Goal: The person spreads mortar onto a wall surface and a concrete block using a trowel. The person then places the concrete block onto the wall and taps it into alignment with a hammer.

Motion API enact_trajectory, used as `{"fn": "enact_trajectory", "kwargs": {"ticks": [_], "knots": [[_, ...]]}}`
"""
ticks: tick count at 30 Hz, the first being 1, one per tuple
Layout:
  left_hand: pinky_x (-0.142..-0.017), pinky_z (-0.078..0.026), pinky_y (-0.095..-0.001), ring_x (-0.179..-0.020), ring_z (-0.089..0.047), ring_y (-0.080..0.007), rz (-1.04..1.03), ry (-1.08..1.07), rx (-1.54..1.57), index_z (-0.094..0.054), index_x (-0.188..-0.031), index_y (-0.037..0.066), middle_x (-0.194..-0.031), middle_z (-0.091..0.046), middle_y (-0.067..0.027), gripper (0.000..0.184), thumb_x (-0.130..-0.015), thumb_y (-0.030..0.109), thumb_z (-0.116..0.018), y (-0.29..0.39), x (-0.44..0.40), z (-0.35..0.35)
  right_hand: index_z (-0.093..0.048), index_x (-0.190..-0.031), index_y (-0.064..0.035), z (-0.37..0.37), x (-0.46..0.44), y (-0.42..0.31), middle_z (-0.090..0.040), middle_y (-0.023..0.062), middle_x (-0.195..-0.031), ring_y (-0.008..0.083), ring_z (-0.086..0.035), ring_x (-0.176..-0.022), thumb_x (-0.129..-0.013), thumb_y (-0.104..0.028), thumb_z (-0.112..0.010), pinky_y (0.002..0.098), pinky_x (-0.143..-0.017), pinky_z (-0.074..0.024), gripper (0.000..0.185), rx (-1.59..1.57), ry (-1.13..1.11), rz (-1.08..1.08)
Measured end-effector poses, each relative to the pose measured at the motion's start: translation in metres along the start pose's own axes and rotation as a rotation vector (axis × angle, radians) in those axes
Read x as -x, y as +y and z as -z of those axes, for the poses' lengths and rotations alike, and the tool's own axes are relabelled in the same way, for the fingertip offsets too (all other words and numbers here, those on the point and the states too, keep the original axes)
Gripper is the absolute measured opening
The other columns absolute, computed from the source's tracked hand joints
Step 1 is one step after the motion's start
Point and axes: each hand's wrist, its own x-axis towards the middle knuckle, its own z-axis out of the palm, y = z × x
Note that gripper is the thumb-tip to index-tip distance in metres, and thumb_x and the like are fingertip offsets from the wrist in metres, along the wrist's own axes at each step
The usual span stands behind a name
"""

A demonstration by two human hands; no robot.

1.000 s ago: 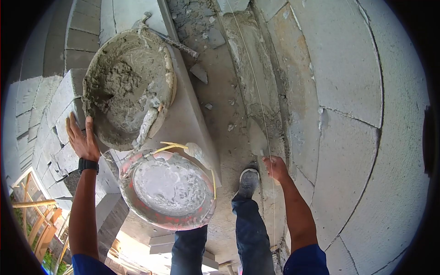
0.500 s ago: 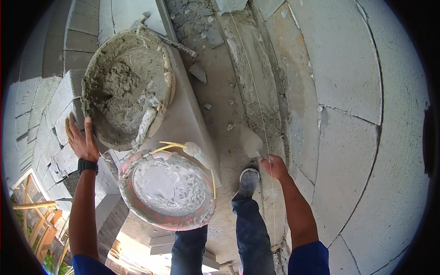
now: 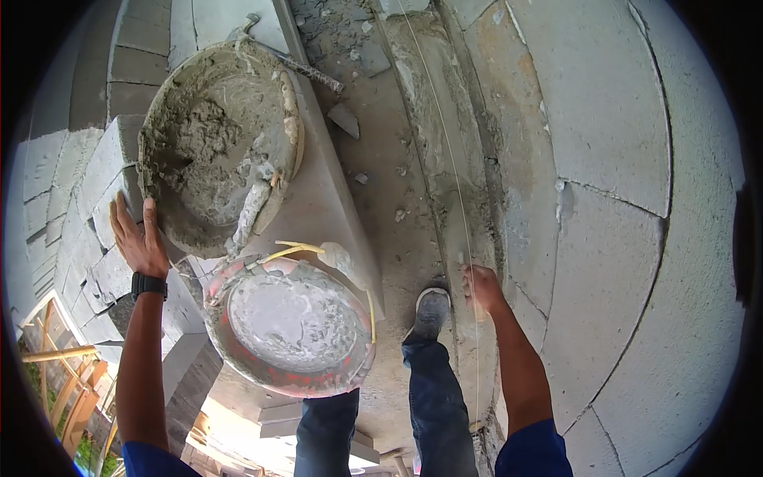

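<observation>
My left hand rests with fingers spread on the pale block, beside the round tub of wet grey mortar. My right hand is closed around a trowel; its blade is blurred against the grey mortar strip at the wall's foot. A thin string runs along this strip and passes by the right hand. Nearer my legs is a reddish, mortar-crusted bucket with a yellow cord.
A hammer with a ribbed bar handle lies beyond the mortar tub. Large grey blocks form the wall on the right. Broken chips lie on the floor near my shoe. Timber pieces are at lower left.
My right hand has shifted slightly right with the trowel, whose blade has moved from the floor side over to the mortar strip. My left hand stays on the block.
</observation>
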Motion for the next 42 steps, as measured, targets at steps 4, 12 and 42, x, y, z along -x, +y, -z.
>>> {"fn": "enact_trajectory", "kwargs": {"ticks": [4, 12, 42], "knots": [[-0.121, -0.025, -0.0491, -0.148, -0.034, -0.0412, -0.007, 0.011, -0.019, -0.038, -0.157, 0.007, -0.16, -0.035, -0.0248, 0.077, -0.102, 0.06, -0.048, -0.004, 0.0, -0.004, -0.067, -0.093, -0.0036, -0.015, 0.011, -0.002, -0.067, 0.0166, -0.075, 0.0368, -0.063, -0.059, -0.095, -0.046, -0.068, 0.0462, -0.056, -0.0511, 0.042, 0.842, 0.133, 0.543], [-0.12, -0.026, -0.0499, -0.148, -0.034, -0.0409, -0.008, -0.004, -0.015, -0.037, -0.157, 0.007, -0.159, -0.035, -0.0257, 0.077, -0.102, 0.06, -0.049, -0.004, 0.002, -0.001, -0.056, -0.104, -0.0008, -0.005, -0.012, -0.012, -0.068, 0.0271, -0.088, 0.05, -0.066, -0.083, -0.092, -0.028, -0.067, 0.0564, -0.074, -0.0521, 0.032, 0.927, 0.583, 0.736], [-0.121, -0.026, -0.0474, -0.15, -0.031, -0.04, -0.009, -0.002, -0.061, -0.036, -0.157, 0.006, -0.159, -0.035, -0.0254, 0.072, -0.104, 0.054, -0.048, 0.004, 0.001, 0.001, -0.054, -0.115, 0.0024, -0.044, -0.054, -0.029, -0.069, 0.0313, -0.096, 0.0503, -0.067, -0.087, -0.093, -0.027, -0.069, 0.0567, -0.078, -0.0527, 0.04, 1.057, 0.473, 0.432]]}}
